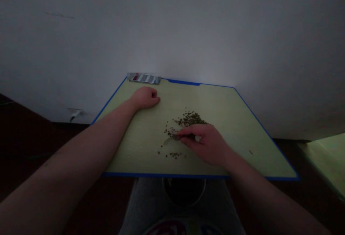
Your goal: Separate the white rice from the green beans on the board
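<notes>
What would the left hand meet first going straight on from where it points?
Probably the blue far edge of the desk, with the wall behind it. The phone lies just left of that line and the small dark seeds right of it, though depth is hard to judge from the left hand.
</notes>
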Available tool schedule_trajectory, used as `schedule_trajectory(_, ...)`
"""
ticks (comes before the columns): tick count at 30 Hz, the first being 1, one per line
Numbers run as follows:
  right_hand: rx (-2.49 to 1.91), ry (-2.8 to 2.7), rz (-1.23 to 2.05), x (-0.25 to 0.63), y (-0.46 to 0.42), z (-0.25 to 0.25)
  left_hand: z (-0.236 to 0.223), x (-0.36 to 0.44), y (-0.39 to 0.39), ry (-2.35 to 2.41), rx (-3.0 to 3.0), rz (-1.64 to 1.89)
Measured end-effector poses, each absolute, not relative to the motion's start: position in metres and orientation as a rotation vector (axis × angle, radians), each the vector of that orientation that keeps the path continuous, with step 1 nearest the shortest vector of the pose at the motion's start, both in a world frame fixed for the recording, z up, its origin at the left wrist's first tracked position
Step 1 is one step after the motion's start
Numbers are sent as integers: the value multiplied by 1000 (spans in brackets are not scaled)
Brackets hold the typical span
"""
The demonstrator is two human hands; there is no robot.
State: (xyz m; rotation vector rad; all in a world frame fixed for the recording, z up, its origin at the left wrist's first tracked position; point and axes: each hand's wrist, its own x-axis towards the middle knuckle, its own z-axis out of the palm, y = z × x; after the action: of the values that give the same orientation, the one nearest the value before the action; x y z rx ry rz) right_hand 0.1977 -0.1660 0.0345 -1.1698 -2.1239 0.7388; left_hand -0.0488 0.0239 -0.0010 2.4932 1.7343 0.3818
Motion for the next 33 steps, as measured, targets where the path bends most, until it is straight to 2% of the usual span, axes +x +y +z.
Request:
schedule_trajectory(6, -802, -2512, 1090, 160, -122, 63, -3, -49, 24, 1739, 2482, 390)
schedule_trajectory(11, -423, -2761, 1461, 105, -88, 59, -1, -49, 22, 1728, 2493, 394)
schedule_trajectory(17, -376, -2834, 1616, 77, -77, 50, -2, -49, 23, 1720, 2494, 389)
schedule_trajectory(28, -521, -2908, 1435, 119, -90, 54, -2, -49, 25, 1720, 2489, 389)
schedule_trajectory(33, -606, -2967, 1175, 142, -102, 58, -2, -49, 25, 1728, 2479, 376)
